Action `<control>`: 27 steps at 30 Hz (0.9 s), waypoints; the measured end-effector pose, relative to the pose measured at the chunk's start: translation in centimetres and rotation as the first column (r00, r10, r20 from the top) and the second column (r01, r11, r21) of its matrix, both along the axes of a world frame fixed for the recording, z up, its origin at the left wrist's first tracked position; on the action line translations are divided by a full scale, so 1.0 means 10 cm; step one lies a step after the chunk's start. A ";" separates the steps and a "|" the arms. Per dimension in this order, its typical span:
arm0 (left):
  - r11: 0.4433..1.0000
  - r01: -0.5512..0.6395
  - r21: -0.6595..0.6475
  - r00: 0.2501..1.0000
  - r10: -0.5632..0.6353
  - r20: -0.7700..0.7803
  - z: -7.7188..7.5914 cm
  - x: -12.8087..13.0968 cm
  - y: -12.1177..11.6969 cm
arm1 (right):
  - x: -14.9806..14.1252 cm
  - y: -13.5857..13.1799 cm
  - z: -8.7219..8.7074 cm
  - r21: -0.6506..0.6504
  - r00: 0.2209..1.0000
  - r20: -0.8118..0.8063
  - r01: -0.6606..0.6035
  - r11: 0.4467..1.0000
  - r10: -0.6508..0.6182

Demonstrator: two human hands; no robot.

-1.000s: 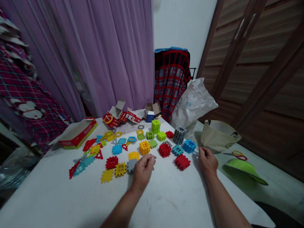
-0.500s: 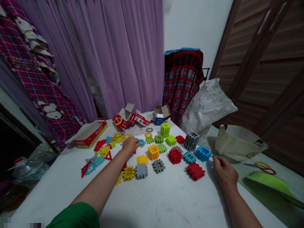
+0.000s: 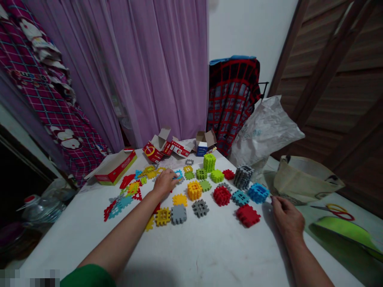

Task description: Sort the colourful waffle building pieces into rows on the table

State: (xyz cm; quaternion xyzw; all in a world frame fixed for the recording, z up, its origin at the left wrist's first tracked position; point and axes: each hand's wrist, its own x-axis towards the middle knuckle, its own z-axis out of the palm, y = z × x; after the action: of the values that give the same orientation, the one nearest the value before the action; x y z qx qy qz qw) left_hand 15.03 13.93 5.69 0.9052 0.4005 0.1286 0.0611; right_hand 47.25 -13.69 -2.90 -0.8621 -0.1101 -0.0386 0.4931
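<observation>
My left hand (image 3: 164, 181) reaches across the white table (image 3: 209, 251) to the flat plastic waffle pieces in the middle; its fingers curl down onto a blue piece (image 3: 178, 174) and grey ones beside it. My right hand (image 3: 286, 217) rests on the table at the right, fingers loosely curled, just right of a red cube (image 3: 247, 215) and below a blue cube (image 3: 258, 192). Nothing shows in it. Built cubes stand between the hands: yellow (image 3: 194, 190), red (image 3: 222, 195), grey (image 3: 242, 176) and a green tower (image 3: 209, 162).
Flat pieces in several colours lie scattered at the left (image 3: 122, 199). Opened cartons (image 3: 115, 167) and small boxes (image 3: 163, 146) stand at the far edge. A white plastic bag (image 3: 263, 131), a cloth bag (image 3: 302, 179), scissors (image 3: 335, 209) and a green cap (image 3: 344, 233) lie right.
My left hand left the near grey pieces and reached forward to the blue piece further back. A grey piece now lies flat beside the yellow cube. My right hand barely shifted.
</observation>
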 end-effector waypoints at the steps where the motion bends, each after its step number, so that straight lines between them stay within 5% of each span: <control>1: 1.000 0.025 0.013 0.997 -0.026 0.067 0.01 -0.02 -0.06 | 0.00 0.00 0.00 0.005 1.000 0.008 0.002 1.000 -0.002; 5: 0.992 0.120 0.027 0.954 -0.123 0.275 0.03 -0.05 -0.38 | -0.07 -0.01 -0.01 0.056 0.999 0.050 -0.007 0.998 0.005; 11: 0.973 0.225 -0.044 0.903 -0.191 0.385 0.04 0.08 -0.91 | -0.29 -0.05 0.05 0.174 0.969 0.247 -0.059 0.983 0.014; 17: 0.973 0.205 -0.109 0.876 -0.132 0.464 -0.03 0.34 -1.31 | -0.62 -0.08 0.18 0.255 0.909 0.410 -0.191 0.948 0.073; 23: 0.983 0.136 -0.123 0.926 -0.082 0.367 -0.06 0.60 -1.58 | -1.10 -0.02 0.17 0.347 0.842 0.365 -0.519 0.782 0.397; 27: 0.982 0.182 -0.049 0.936 -0.158 0.314 -0.10 0.73 -1.72 | -1.24 0.05 0.17 0.493 0.811 0.191 -0.567 0.660 0.553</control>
State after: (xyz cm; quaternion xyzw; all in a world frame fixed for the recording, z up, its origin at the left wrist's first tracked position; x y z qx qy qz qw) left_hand 22.35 -3.26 4.69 0.9021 0.3110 0.2473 0.1686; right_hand 34.83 -13.21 -1.25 -0.6158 -0.3607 0.0757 0.6964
